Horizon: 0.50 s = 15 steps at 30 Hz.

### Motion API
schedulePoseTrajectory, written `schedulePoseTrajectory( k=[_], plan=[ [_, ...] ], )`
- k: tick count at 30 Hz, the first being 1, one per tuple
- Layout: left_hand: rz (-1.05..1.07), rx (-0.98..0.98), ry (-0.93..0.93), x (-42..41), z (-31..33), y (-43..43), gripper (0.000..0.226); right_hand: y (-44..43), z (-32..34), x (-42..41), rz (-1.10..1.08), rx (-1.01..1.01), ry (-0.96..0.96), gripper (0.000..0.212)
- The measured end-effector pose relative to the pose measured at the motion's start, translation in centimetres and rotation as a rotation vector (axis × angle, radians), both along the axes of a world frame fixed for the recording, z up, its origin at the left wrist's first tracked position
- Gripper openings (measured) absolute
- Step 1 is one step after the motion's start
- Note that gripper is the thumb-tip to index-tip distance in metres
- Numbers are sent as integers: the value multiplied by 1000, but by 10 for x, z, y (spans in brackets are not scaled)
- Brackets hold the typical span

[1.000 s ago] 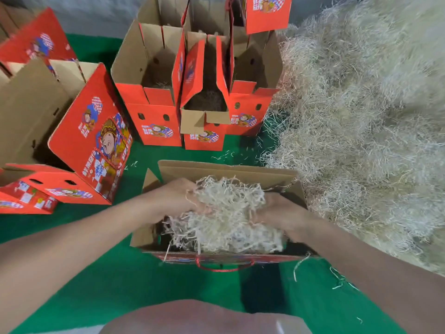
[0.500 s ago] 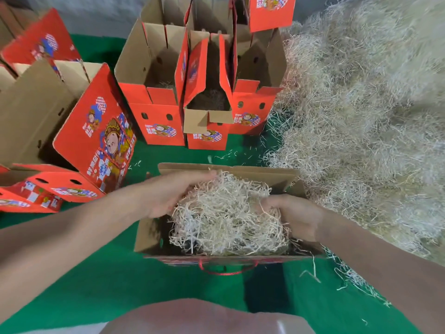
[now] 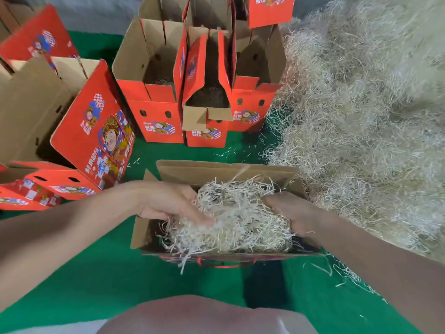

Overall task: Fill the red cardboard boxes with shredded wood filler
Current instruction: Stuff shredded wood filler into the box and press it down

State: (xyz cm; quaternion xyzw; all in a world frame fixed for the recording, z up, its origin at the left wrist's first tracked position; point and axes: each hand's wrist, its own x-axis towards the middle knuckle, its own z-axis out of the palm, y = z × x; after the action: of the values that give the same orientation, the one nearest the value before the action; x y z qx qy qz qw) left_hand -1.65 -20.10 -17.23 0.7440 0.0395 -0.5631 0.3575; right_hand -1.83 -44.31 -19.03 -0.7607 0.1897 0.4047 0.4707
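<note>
While the open red cardboard box (image 3: 226, 170) sits on the green mat (image 3: 96, 273), a pale shredded wood filler wad (image 3: 238, 220) fills it; left hand (image 3: 168, 203) presses down with straightish fingers, right hand (image 3: 286, 210) has fingers buried, can't tell its grip.

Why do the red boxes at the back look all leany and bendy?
Head view: the wide-angle lens bends things near the edges, so the standing red boxes lean outward; the filler pile goes soft at top right; a dark shadow lies on the green mat before the near box.
</note>
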Motion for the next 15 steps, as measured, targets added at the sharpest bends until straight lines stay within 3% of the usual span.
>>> schedulePoseTrajectory(
  k=[2, 3, 5, 7, 8, 9, 12, 15],
  plan=[
    [-168, 74, -68, -6, -6, -9, 93, 3, 6, 0, 3, 84, 43, 45],
    [-126, 110, -147, -6, -10, -13, 83, 1, 11, -1, 10, 161, 81, 45],
    [123, 108, -193, -3, -19, -18, 72, -1, 15, -3, 114, 227, 147, 64],
    [349, -1, -126, 2, -20, -22, 83, 5, 9, -2, 217, 200, 172, 95],
    [411, -53, -77, 4, -20, -24, 91, 14, 7, -2, 243, 174, 160, 97],
    [449, -99, -40, 4, -21, -27, 98, 24, 5, -3, 251, 137, 133, 89],
    [409, -74, -73, 1, -20, -28, 97, 35, -3, -1, 180, 12, 38, 38],
    [237, 110, -162, 2, -12, -6, 78, 11, -6, 5, 141, -32, 34, 43]
  ],
)
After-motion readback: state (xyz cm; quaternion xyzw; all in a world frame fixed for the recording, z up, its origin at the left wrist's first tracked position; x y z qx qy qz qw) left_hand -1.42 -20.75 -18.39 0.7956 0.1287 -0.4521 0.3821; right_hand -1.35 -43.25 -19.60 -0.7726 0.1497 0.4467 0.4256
